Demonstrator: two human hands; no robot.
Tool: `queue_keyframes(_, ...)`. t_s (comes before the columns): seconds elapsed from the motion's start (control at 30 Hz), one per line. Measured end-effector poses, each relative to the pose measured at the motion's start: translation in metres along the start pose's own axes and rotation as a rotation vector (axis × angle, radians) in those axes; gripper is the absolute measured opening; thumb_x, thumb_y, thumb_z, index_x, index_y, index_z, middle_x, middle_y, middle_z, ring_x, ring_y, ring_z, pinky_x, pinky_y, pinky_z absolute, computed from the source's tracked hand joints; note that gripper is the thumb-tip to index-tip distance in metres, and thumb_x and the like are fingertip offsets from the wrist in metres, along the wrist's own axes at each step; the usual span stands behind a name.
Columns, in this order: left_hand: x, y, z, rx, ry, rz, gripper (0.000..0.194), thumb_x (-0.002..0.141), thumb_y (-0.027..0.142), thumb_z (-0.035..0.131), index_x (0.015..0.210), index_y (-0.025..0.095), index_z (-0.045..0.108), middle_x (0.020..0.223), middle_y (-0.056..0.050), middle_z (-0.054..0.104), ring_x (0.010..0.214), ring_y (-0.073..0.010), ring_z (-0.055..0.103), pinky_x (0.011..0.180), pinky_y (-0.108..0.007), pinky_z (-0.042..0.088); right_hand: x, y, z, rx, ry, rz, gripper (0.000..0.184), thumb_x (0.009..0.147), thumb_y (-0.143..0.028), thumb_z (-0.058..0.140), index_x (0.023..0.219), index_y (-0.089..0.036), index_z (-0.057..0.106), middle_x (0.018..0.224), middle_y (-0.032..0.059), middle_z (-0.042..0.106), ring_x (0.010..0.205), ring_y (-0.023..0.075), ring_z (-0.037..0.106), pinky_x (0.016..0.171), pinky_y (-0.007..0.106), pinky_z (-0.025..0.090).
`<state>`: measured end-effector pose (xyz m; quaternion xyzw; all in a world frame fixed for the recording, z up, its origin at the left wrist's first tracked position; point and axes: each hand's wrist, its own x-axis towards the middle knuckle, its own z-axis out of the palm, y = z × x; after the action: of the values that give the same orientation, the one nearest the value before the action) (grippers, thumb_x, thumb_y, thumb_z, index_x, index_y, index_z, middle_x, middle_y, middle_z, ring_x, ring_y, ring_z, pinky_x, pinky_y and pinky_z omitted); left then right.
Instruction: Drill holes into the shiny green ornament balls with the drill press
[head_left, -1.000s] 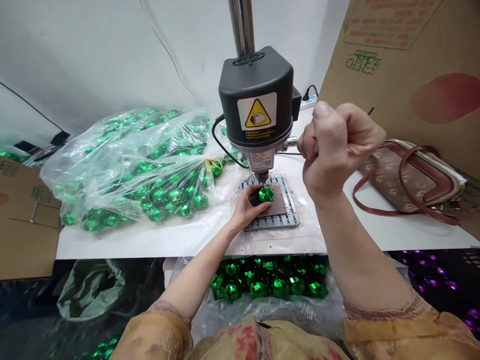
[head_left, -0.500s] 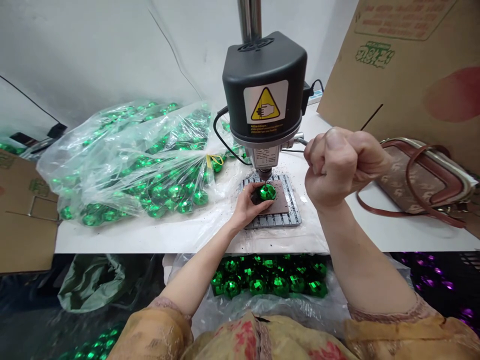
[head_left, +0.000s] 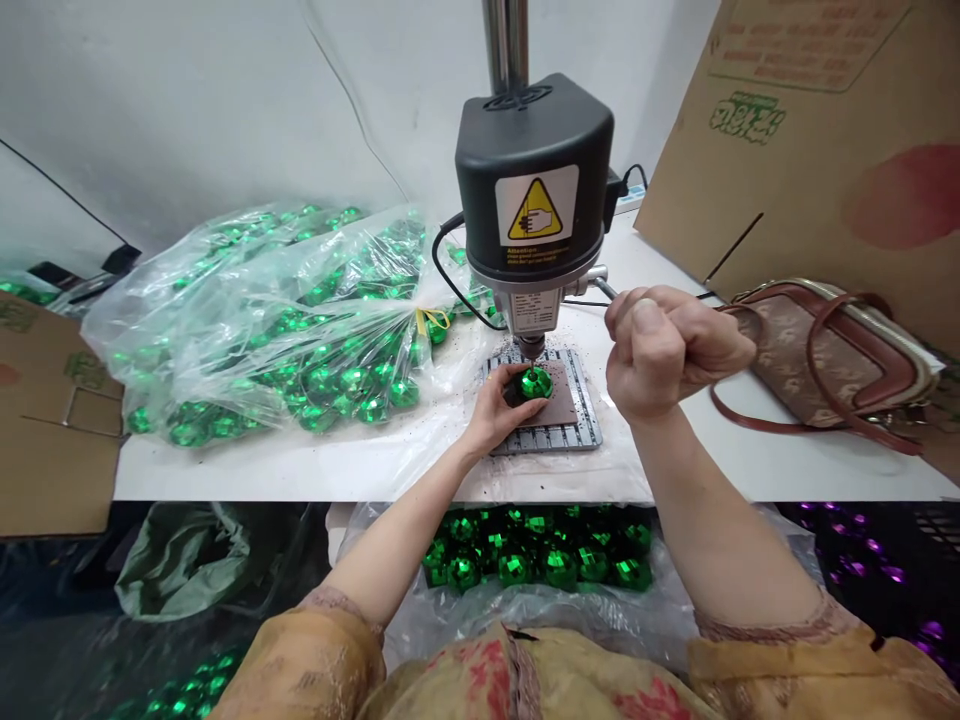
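Note:
A black-topped drill press (head_left: pixel 534 190) with a yellow warning label stands in the middle of the table. Directly under its chuck (head_left: pixel 531 346) is a shiny green mirror ball (head_left: pixel 536 383), resting on a brown pad (head_left: pixel 555 405) over the slotted metal base (head_left: pixel 586 425). My left hand (head_left: pixel 501 405) grips that ball from the left, thumb in front and fingers behind. My right hand (head_left: pixel 667 350) is closed in a fist around the press's feed lever (head_left: pixel 604 289), whose grip end is hidden inside it. Dark shavings lie scattered around the base.
A clear plastic bag (head_left: pixel 262 330) full of green balls lies on the left, tied with yellow. More green balls (head_left: pixel 559 568) sit below the table edge. Cardboard boxes (head_left: pixel 810 180) and a brown handbag (head_left: pixel 847 350) are at right. Purple balls (head_left: pixel 862 550) show lower right.
My right hand has moved down and toward me with the feed lever. The left hand keeps its hold on the mirror ball. The view has shifted slightly.

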<state>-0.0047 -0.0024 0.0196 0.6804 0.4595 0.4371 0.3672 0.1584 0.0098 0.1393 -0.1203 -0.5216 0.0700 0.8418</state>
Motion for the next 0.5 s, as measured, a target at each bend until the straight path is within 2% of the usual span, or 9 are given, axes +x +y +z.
queue_keyframes(0.17,-0.002,0.002,0.000,-0.004,0.001,-0.003,0.053,0.076,0.036,0.082,0.119,0.018,0.059,0.119,-0.010,0.068,0.112,-0.0251,0.066,0.099,-0.041,0.054,-0.008,-0.003,-0.005,0.029,-0.091,-0.056,0.048,0.082,-0.018,0.057,0.053,-0.017,0.019,0.045,-0.0056,0.025,0.040,0.0047,0.027,0.042,0.028,0.026)
queue_keyframes(0.23,-0.001,0.003,0.000,-0.004,0.006,0.001,0.052,0.075,0.036,0.082,0.119,0.018,0.059,0.118,-0.010,0.068,0.111,-0.0246,0.066,0.098,-0.041,0.054,-0.004,-0.007,-0.001,0.014,-0.075,-0.033,0.049,0.083,-0.019,0.057,0.052,-0.016,0.020,0.045,-0.0057,0.024,0.039,0.0041,0.026,0.042,0.027,0.027)
queue_keyframes(0.33,0.001,0.004,0.002,0.011,0.034,0.008,0.050,0.075,0.034,0.083,0.117,0.018,0.060,0.112,-0.009,0.070,0.105,-0.0235,0.068,0.095,-0.039,0.055,0.016,-0.014,0.013,-0.061,0.054,0.106,0.049,0.085,-0.023,0.060,0.050,-0.017,0.026,0.044,-0.0062,0.024,0.039,0.0036,0.027,0.043,0.026,0.025)
queue_keyframes(0.4,0.000,0.008,0.002,0.059,0.087,0.009,0.048,0.074,0.033,0.083,0.114,0.018,0.060,0.108,-0.008,0.070,0.101,-0.0229,0.068,0.092,-0.039,0.055,0.037,-0.017,0.024,-0.082,0.079,0.238,0.047,0.084,-0.022,0.061,0.051,-0.019,0.027,0.044,-0.0066,0.026,0.039,0.0034,0.027,0.042,0.025,0.021)
queue_keyframes(0.5,-0.018,0.022,0.003,0.172,0.224,0.033,0.044,0.075,0.036,0.081,0.110,0.020,0.060,0.104,-0.007,0.069,0.097,-0.0223,0.067,0.088,-0.039,0.055,0.061,-0.016,0.035,-0.107,0.032,0.353,0.046,0.083,-0.018,0.060,0.050,-0.021,0.029,0.043,-0.0064,0.028,0.039,0.0042,0.025,0.041,0.026,0.021)
